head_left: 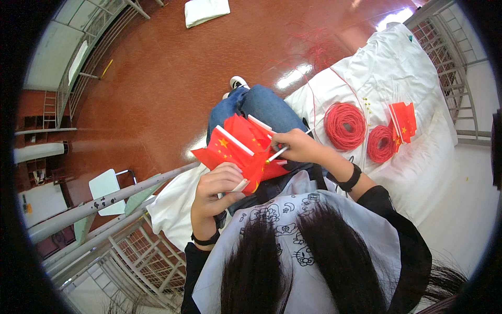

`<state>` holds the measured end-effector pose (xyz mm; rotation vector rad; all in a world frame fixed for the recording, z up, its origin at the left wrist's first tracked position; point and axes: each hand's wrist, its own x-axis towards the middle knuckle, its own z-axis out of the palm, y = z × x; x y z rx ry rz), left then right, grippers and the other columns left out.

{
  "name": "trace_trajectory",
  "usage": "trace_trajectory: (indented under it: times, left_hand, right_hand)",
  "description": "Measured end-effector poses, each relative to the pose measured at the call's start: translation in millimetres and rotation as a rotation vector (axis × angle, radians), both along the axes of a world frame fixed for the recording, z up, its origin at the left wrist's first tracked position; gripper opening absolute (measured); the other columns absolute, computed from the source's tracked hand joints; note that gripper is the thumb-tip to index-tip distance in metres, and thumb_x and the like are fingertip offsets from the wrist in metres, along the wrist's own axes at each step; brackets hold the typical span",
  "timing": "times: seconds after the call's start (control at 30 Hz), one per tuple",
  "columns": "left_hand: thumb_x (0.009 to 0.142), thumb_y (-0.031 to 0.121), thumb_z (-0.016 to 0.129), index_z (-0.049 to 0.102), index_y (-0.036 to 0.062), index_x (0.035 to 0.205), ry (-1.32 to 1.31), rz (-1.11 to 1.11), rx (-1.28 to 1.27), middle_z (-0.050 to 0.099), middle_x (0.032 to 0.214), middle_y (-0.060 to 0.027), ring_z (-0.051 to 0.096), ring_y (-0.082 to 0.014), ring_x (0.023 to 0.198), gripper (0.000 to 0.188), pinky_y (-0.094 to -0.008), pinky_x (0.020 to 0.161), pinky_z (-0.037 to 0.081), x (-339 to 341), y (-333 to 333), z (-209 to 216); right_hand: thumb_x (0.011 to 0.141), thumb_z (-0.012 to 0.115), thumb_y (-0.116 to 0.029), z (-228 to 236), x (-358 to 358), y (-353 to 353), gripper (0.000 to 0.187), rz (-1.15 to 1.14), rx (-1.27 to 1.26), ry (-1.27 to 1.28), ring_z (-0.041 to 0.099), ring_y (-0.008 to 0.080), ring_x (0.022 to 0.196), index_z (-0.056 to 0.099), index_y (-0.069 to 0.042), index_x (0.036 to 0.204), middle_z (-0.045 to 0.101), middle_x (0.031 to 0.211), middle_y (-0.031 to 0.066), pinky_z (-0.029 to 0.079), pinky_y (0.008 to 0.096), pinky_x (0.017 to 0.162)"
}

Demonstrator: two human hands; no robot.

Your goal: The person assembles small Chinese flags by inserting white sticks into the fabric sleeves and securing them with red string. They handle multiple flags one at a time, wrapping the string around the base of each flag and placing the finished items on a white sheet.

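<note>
Several small red flags (225,149) with yellow stars and white sticks lie bunched over my lap. My left hand (214,187) is closed around the lower left edge of the bunch, with a white stick end showing by the thumb. From the other side, my right hand (299,145) pinches a thin white stick (278,153) that slants across the red cloth. A small gold piece (267,161) shows near the stick's lower end; its kind is too small to tell. The fingertips of the right hand are partly hidden.
On the white bedding (366,68) to my right lie a large red string coil (329,123), a smaller coil (372,149), more small flags (405,118) and tiny gold pieces (367,107). Loose red string (319,47) trails onto the floor. A metal bed rail (112,199) runs at left.
</note>
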<state>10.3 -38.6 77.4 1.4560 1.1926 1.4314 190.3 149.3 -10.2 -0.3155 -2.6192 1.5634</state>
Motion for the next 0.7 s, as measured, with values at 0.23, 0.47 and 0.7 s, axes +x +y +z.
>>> trace_trajectory:
  times: [0.23, 0.47, 0.7]
  left_hand:
    - [0.064, 0.006, 0.074, 0.064, -0.0042, 0.074, -0.086, -0.144, 0.008, 0.063, 0.076, -0.0117, 0.06, -0.0269, 0.075, 0.017, -0.0437, 0.079, 0.045, 0.4, -3.1, 1.0]
    - [0.075, 0.017, 0.072, 0.064, 0.003, 0.067, -0.131, -0.246, 0.067, 0.064, 0.069, -0.0059, 0.061, -0.023, 0.069, 0.018, -0.0454, 0.075, 0.043, 8.5, -2.1, 11.4]
    - [0.089, 0.013, 0.057, 0.068, 0.0013, 0.086, -0.37, -0.726, 0.324, 0.065, 0.085, -0.0077, 0.061, -0.0246, 0.081, 0.016, -0.0466, 0.081, 0.041, -0.3, 7.0, 20.4]
  right_hand:
    - [0.072, 0.068, -0.011, 11.6, 15.5, 11.3, 0.026, -0.012, -0.015, -0.088, 0.063, 0.0347, 0.071, 0.051, -0.006, 0.09, 0.064, 0.073, 0.0138, 0.047, 0.0412, 0.059]
    - [0.074, 0.069, -0.014, 1.7, 26.3, 18.3, 0.024, 0.016, 0.122, -0.172, 0.063, 0.0334, 0.07, 0.057, -0.005, 0.092, 0.064, 0.072, 0.0134, 0.047, 0.0396, 0.059]
    - [0.074, 0.069, -0.023, -14.5, 34.5, 20.6, 0.021, 0.013, 0.172, -0.337, 0.063, 0.035, 0.077, 0.062, -0.009, 0.088, 0.065, 0.078, 0.0141, 0.048, 0.044, 0.067]
